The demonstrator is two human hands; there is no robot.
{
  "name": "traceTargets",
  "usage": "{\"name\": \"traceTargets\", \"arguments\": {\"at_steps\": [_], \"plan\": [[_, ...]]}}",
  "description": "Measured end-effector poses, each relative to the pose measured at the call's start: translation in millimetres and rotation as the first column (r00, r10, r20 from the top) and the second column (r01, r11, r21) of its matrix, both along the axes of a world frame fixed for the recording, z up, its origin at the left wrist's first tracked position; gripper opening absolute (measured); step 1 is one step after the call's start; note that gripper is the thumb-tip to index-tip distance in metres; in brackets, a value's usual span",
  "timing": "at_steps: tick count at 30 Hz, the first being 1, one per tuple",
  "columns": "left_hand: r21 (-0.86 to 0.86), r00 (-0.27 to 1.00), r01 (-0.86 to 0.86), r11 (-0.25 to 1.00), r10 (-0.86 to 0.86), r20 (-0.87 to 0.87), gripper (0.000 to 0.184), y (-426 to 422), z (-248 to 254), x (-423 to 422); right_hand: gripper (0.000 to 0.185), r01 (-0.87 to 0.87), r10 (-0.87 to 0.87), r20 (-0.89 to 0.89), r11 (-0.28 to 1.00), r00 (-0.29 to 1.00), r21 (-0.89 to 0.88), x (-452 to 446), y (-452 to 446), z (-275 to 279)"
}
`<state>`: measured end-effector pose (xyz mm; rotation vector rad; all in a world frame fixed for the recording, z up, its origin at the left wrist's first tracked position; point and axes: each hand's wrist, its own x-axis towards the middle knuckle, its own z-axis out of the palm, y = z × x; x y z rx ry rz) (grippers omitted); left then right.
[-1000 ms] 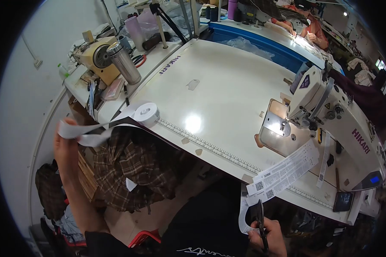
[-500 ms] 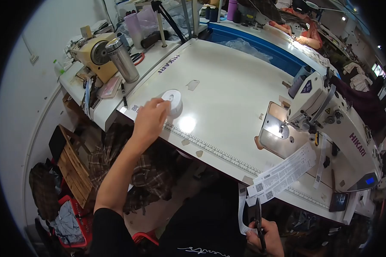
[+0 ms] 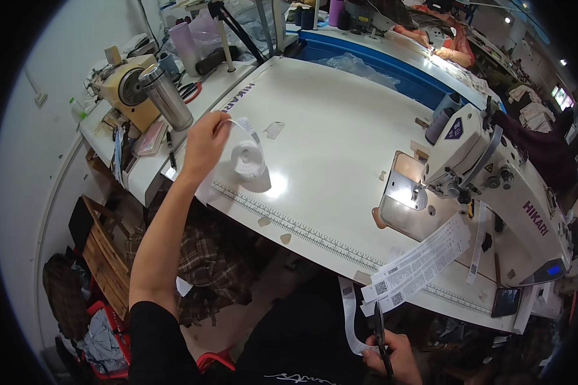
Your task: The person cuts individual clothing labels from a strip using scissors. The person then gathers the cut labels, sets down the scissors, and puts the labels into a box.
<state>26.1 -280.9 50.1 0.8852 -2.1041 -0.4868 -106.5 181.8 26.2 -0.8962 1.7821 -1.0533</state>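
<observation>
My left hand is closed on the loose end of a white label tape, raised above the sewing table. The tape runs in a curve down to its roll, which rests on the tabletop close by. My right hand, low at the table's front edge, grips black scissors with the blades pointing up. A cut label strip loops beside the scissors, its lower end at my right fingers. Printed label strips lie fanned over the table edge just above the blades.
A white sewing machine stands at the right. A steel flask and a cream-coloured machine stand at the left. A ruler scale runs along the front edge. Plaid cloth hangs below. Another person's arm is at the back.
My left hand has gone from beside the roll to up and left, drawing out a length of tape. My right hand still holds the scissors. The view has shifted slightly.
</observation>
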Motion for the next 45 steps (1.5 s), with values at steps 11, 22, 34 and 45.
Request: {"name": "traceTargets", "arguments": {"at_steps": [11,22,34,45], "plan": [[0.103,0.792,-0.224,0.969,0.242,-0.561,0.017,64.7,33.0,139.9,0.018,-0.021,0.019,0.072,1.000,0.997,0.023,-5.5,4.9,0.4],[0.420,0.932,0.021,0.907,0.135,-0.337,0.022,55.4,46.5,92.3,0.019,-0.047,0.043,0.107,0.998,0.993,0.037,5.7,-3.6,10.4],[-0.050,0.388,0.782,0.622,-0.548,-0.741,0.013,118.7,129.2,158.0,0.019,-0.016,0.015,0.116,1.000,0.993,0.003,3.0,8.5,0.9],[0.891,0.172,0.252,0.377,-0.924,0.342,0.034,203.7,-52.7,222.7,0.018,-0.069,0.073,0.057,0.996,0.996,-0.056,3.2,-0.5,1.7]]}}
